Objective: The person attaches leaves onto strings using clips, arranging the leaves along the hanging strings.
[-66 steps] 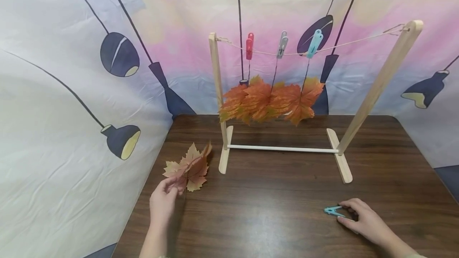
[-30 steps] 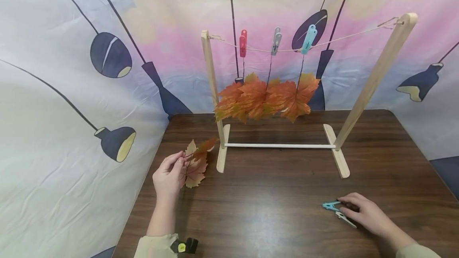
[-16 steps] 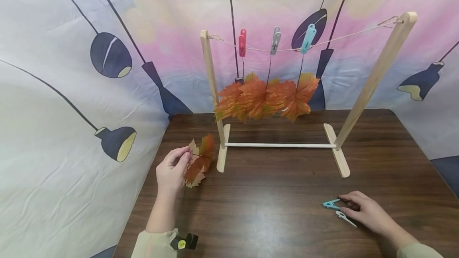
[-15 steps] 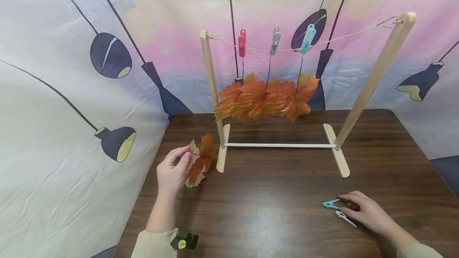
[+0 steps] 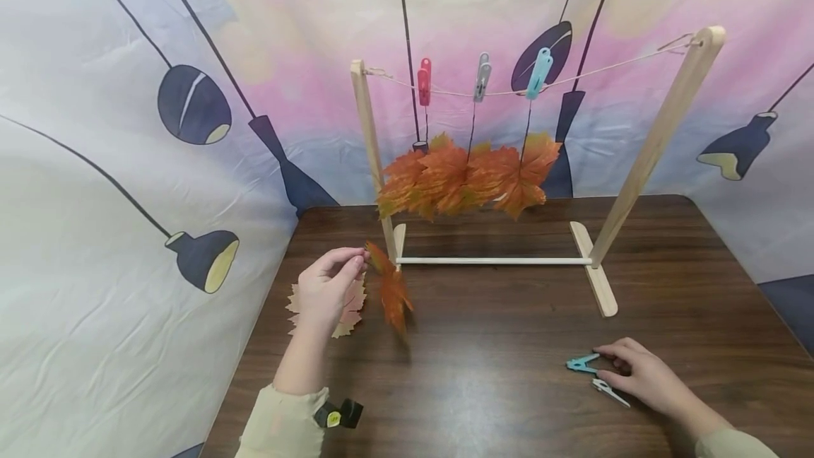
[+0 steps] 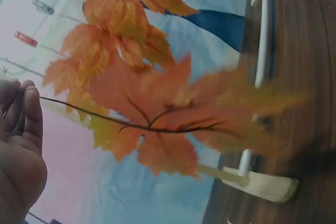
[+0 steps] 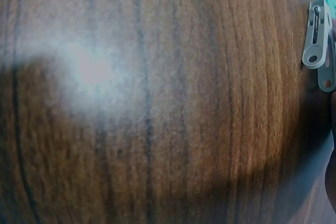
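Left hand [image 5: 323,295] pinches the dark stem of a lobed red-orange leaf [image 5: 393,292], which hangs near the left post of a pale wooden rack [image 5: 658,147]. Pale, pinkish-tan leaf [image 5: 353,308] lies beneath that hand on the brown wood-grain table [image 5: 470,380]. Right hand [image 5: 647,378]: thumb and finger on the handle ends of a light-blue plastic clothespin [image 5: 575,365], just beside a pale-grey plastic clothespin [image 5: 610,392].

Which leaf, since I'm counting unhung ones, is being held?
The orange leaf pinched by its stem in the left hand; the paler leaf lies on the table, and the other orange leaves hang from clips.
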Tool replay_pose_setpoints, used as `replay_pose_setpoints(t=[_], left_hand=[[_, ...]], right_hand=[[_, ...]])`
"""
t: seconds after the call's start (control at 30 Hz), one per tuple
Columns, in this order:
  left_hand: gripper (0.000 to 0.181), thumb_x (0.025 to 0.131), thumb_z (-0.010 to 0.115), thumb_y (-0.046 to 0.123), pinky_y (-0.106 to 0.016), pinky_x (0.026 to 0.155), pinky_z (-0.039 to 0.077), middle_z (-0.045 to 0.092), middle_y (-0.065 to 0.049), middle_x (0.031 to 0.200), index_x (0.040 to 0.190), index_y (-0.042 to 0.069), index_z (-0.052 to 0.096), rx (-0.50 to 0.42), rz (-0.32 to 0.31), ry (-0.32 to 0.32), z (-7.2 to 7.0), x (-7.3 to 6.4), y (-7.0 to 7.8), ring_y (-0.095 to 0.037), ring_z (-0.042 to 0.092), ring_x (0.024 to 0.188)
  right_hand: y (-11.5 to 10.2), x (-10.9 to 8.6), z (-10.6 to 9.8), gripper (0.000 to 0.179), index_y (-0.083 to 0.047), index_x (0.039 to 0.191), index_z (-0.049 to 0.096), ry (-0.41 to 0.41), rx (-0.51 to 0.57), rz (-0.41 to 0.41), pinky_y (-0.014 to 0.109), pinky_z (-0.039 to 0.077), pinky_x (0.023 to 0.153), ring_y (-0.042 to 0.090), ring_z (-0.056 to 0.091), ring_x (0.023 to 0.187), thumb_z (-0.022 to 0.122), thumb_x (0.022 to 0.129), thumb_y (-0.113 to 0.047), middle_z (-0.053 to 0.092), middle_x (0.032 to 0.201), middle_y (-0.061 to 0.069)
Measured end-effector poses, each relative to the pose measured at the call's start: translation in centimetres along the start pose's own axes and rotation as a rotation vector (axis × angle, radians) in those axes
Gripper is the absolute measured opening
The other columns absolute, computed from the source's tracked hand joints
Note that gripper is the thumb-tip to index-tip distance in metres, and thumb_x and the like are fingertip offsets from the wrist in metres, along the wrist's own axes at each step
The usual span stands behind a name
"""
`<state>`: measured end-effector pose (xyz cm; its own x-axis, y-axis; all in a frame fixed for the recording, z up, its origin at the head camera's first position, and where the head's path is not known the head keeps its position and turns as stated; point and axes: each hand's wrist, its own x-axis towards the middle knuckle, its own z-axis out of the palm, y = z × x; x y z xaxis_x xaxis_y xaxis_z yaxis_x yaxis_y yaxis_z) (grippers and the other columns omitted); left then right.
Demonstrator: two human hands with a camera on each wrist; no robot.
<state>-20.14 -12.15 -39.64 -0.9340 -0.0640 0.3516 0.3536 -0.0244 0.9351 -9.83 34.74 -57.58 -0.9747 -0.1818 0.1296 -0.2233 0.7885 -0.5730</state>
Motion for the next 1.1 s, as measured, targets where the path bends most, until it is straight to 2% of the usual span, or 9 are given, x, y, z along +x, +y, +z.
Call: replay_pose_setpoints(t=[0.13, 0.33, 0.43, 0.57, 0.73, 0.83, 0.93, 1.1], left_hand=[[0.018, 0.085, 0.063, -0.004, -0.024, 0.063, 0.053, 0.071, -0.001, 0.084, 0.096, -0.018, 0.061, -0.02, -0.011, -0.078, 0.8, 0.4, 1.0, -0.013, 0.066, 0.072], [0.018, 0.085, 0.064, -0.003, -0.025, 0.066, 0.054, 0.071, 0.003, 0.084, 0.099, -0.015, 0.063, 0.009, -0.077, -0.174, 2.3, 0.9, 2.3, -0.011, 0.066, 0.073], [0.017, 0.085, 0.065, 0.0, -0.024, 0.065, 0.053, 0.07, 0.004, 0.084, 0.098, -0.012, 0.066, 0.047, -0.068, -0.223, 3.1, 1.2, 2.7, -0.01, 0.064, 0.073], [0.017, 0.085, 0.066, 0.003, -0.024, 0.064, 0.051, 0.071, 0.001, 0.086, 0.097, -0.009, 0.067, 0.068, -0.048, -0.283, 3.8, 1.6, 3.0, -0.014, 0.065, 0.077], [0.014, 0.087, 0.066, 0.008, -0.026, 0.071, 0.052, 0.07, -0.006, 0.092, 0.097, -0.002, 0.07, 0.151, -0.005, -0.342, 4.6, 2.3, 3.4, -0.018, 0.065, 0.088], [0.014, 0.087, 0.066, 0.011, -0.032, 0.078, 0.052, 0.07, -0.007, 0.095, 0.097, 0.002, 0.071, 0.179, 0.012, -0.387, 5.3, 2.8, 3.9, -0.019, 0.064, 0.092], [0.015, 0.088, 0.066, 0.012, -0.041, 0.08, 0.052, 0.07, -0.007, 0.096, 0.098, 0.003, 0.071, 0.157, -0.011, -0.429, 6.2, 3.2, 4.4, -0.024, 0.064, 0.093], [0.014, 0.088, 0.064, 0.006, -0.038, 0.076, 0.053, 0.07, -0.01, 0.095, 0.098, -0.001, 0.07, 0.125, 0.012, -0.48, 7.7, 3.8, 5.0, -0.033, 0.064, 0.092]], right_hand=[[-0.2, 0.0, -0.1, 0.035, -0.011, 0.104, 0.068, 0.006, -0.015, -0.004, 0.022, 0.046, 0.062, -0.003, 0.048, 0.078, 0.079, 0.075, -0.027, 0.052, 0.094, -0.01], [-0.3, 0.2, -0.4, 0.038, -0.011, 0.105, 0.067, -0.039, -0.03, 0.018, 0.022, 0.045, 0.062, -0.002, 0.048, 0.079, 0.078, 0.075, -0.032, 0.051, 0.095, -0.01], [-0.2, 0.3, -0.3, 0.038, -0.012, 0.105, 0.068, -0.057, -0.034, 0.03, 0.022, 0.045, 0.063, -0.001, 0.049, 0.079, 0.077, 0.076, -0.033, 0.05, 0.094, -0.01], [-0.1, 0.4, -0.3, 0.037, -0.012, 0.105, 0.068, -0.081, -0.043, 0.051, 0.023, 0.046, 0.064, -0.001, 0.05, 0.079, 0.077, 0.076, -0.034, 0.05, 0.093, -0.011], [-0.2, 0.6, -0.2, 0.038, -0.012, 0.106, 0.067, -0.101, -0.057, 0.045, 0.023, 0.046, 0.064, 0.001, 0.05, 0.08, 0.078, 0.075, -0.031, 0.049, 0.094, -0.01], [-0.3, 0.7, -0.2, 0.036, -0.01, 0.104, 0.068, -0.073, -0.052, 0.033, 0.023, 0.045, 0.062, 0.0, 0.049, 0.077, 0.079, 0.074, -0.027, 0.05, 0.092, -0.009], [-0.4, 0.8, -0.1, 0.034, -0.008, 0.103, 0.068, -0.03, -0.042, 0.026, 0.022, 0.044, 0.059, -0.002, 0.047, 0.073, 0.079, 0.074, -0.022, 0.051, 0.09, -0.009], [-0.8, 1.3, -0.4, 0.033, -0.006, 0.102, 0.067, 0.02, -0.037, 0.044, 0.022, 0.044, 0.058, -0.002, 0.047, 0.072, 0.079, 0.074, -0.019, 0.053, 0.089, -0.006]])
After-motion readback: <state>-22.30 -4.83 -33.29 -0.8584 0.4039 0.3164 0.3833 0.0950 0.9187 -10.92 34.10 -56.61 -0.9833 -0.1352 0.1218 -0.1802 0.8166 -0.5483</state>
